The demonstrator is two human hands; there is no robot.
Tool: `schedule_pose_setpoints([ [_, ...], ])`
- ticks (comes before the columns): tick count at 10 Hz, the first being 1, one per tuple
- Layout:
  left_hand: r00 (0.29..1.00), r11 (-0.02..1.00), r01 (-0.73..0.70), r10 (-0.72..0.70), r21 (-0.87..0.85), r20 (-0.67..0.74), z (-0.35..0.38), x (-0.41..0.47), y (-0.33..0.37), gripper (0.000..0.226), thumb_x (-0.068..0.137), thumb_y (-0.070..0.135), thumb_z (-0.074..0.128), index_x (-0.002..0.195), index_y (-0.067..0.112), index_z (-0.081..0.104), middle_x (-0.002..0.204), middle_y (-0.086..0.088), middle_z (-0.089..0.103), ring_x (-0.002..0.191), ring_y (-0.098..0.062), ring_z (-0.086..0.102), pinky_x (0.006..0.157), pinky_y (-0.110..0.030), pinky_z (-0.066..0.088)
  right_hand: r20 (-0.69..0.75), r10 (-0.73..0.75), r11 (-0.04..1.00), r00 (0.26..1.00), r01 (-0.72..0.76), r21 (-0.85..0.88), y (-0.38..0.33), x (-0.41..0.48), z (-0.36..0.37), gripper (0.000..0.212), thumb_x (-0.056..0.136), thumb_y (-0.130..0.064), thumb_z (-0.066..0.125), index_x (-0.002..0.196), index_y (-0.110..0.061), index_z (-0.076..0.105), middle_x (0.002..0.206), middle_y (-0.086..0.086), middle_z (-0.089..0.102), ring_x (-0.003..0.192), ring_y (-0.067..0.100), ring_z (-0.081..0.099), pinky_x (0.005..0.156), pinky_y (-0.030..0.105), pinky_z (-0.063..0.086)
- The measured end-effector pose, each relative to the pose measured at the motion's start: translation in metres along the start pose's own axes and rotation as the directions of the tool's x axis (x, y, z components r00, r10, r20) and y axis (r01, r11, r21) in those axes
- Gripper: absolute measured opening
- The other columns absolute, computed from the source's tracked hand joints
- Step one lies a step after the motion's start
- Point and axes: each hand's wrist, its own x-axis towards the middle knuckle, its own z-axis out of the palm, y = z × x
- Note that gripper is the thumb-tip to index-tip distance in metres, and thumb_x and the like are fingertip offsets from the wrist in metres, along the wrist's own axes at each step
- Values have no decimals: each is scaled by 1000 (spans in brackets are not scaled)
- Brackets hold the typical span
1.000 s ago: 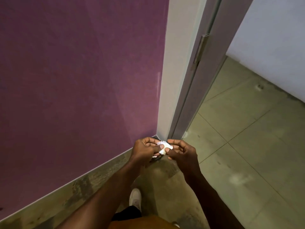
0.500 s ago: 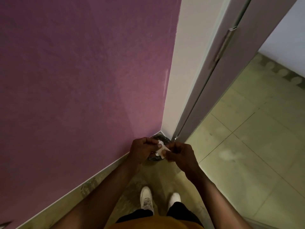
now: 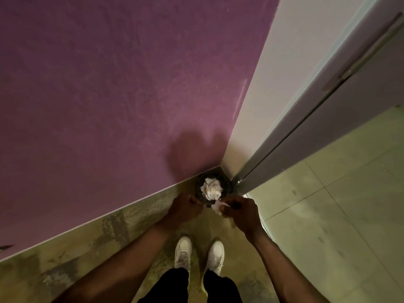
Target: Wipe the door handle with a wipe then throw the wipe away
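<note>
Your right hand (image 3: pixel 241 212) pinches the crumpled white wipe (image 3: pixel 217 207) between fingertips, just above the near rim of the small dark bin (image 3: pixel 199 185). The bin stands on the floor in the corner where the purple wall (image 3: pixel 122 88) meets the pale door frame (image 3: pixel 269 84), and holds a wad of white paper (image 3: pixel 211 188). Your left hand (image 3: pixel 185 207) is curled beside the bin's rim, fingers drawn together; whether it touches the wipe cannot be told. Your white shoes (image 3: pixel 183 251) stand below.
</note>
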Motion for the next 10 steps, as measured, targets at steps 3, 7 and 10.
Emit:
schedule_pose_setpoints([
  [3, 1000, 895, 18, -17, 447, -5, 30, 104, -59, 31, 100, 35, 76, 124, 15, 77, 134, -10, 79, 130, -30, 73, 100, -30, 54, -68, 93, 931, 993, -111, -347, 98, 135, 6, 17, 77, -19, 85, 80, -33, 75, 88, -2, 83, 86, 21, 79, 79, 37, 62],
  [7, 1000, 860, -4, 13, 510, -15, 71, 237, -132, 46, 103, 38, 68, 143, 17, 68, 142, -13, 74, 129, -34, 72, 86, -31, 49, 22, -58, 870, 998, 61, -490, 215, 275, 72, 11, 88, -11, 76, 98, -8, 80, 101, 16, 82, 100, 37, 76, 85, 41, 60],
  [10, 999, 843, -36, 21, 537, 34, 85, 215, -121, 37, 110, 33, 62, 137, 10, 71, 146, -16, 72, 136, -34, 68, 103, -37, 54, 42, -48, 896, 998, 61, -439, 213, 261, 75, 63, 86, -4, 77, 145, -2, 56, 135, 23, 70, 123, 45, 67, 98, 48, 56],
])
